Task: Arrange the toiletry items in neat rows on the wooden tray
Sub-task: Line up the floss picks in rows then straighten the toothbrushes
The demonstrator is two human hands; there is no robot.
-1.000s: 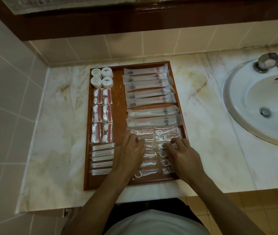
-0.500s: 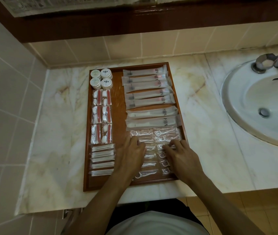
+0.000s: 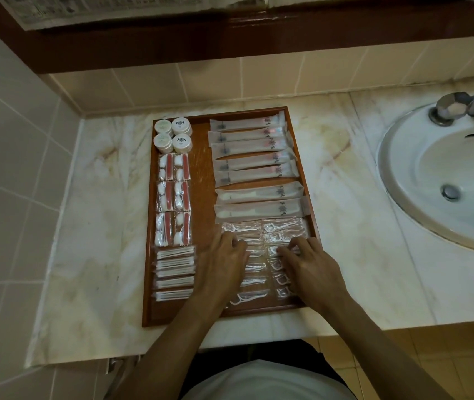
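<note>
I see my left hand and right hand, fingers curled down onto the floss pick packets at the wooden tray's near right, whose slick wrappers could slide askew.

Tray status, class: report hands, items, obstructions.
Left hand and right hand both on floss packets. Tray rows neat. Nothing in the way.

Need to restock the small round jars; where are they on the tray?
The four round jars sit in the tray's far left corner, just beyond the red-striped packets.
</note>
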